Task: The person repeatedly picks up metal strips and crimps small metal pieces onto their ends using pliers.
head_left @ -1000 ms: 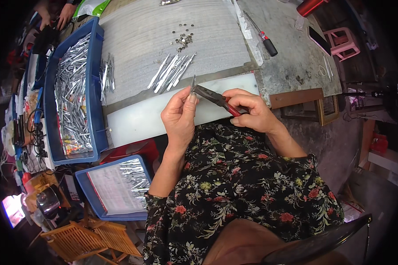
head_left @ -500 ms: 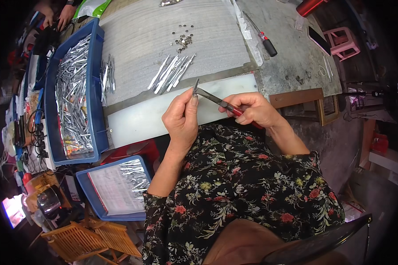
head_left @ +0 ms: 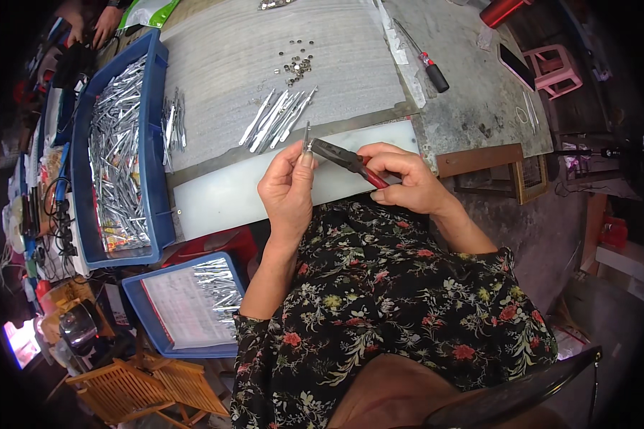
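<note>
Our left fingers [head_left: 302, 159] pinch a thin metal strip [head_left: 307, 136] near its lower end, thumb and forefinger closed on it, strip upright and poking above the fingertips. Our left hand [head_left: 286, 189] hovers over the white board [head_left: 222, 196] at the bench edge, not resting on it. Our right hand [head_left: 404, 175] is wrapped shut around the red grips of the pliers [head_left: 340, 157], dark nose pointing left and meeting the strip just beside the left fingertips; we cannot tell if the nose is biting the strip or only touching, too small. To do this well, we judge: keep the pinch low and firm so the strip does not twist, bring the nose square to the strip, squeeze gently, since thin metal likely bends or kinks easily. Keeping both wrists close to the body should steady the tool. Beyond the hands, more strips [head_left: 275, 118] lie fanned on the grey mat [head_left: 350, 68], with small round metal bits [head_left: 299, 63] further out. A blue bin [head_left: 157, 214] full of strips sits at left, a second blue tray [head_left: 139, 304] below it, a screwdriver [head_left: 431, 68] at right.
</note>
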The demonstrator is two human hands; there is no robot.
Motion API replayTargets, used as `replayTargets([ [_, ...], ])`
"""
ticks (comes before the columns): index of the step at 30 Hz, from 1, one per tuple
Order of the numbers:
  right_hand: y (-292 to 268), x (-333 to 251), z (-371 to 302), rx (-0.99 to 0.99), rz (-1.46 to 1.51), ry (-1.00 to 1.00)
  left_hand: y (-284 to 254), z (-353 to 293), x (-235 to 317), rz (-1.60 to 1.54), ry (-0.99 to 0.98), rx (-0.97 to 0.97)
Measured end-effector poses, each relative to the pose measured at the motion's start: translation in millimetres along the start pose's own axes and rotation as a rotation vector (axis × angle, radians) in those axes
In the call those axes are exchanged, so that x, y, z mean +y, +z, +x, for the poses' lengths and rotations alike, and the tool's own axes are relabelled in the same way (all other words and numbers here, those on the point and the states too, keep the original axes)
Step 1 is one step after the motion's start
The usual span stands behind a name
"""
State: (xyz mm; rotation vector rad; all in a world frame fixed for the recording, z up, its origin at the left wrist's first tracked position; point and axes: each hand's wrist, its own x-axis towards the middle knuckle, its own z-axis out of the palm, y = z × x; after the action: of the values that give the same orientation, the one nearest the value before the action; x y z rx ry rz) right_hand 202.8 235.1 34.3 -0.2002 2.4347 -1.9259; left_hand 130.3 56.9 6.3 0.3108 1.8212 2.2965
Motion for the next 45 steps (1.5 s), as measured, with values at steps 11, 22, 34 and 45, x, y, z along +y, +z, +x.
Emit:
replayTargets([
  [11, 3, 1, -1, 0.009, -0.052, 0.009, 0, -2, -1, -0.004, -0.021, -0.023],
  [22, -4, -3, 0, -0.102, 0.511, 0.448, 2, -4, 1, 0.105, 0.110, -0.007],
  [34, -4, 14, -4, 0.034, 0.177, 0.041, -43, 76, 5, 0.998, 0.461, 0.026],
  [45, -5, 22, -9, 0.052, 0.403, 0.100, -54, 97, 3, 1.093, 0.545, 0.045],
])
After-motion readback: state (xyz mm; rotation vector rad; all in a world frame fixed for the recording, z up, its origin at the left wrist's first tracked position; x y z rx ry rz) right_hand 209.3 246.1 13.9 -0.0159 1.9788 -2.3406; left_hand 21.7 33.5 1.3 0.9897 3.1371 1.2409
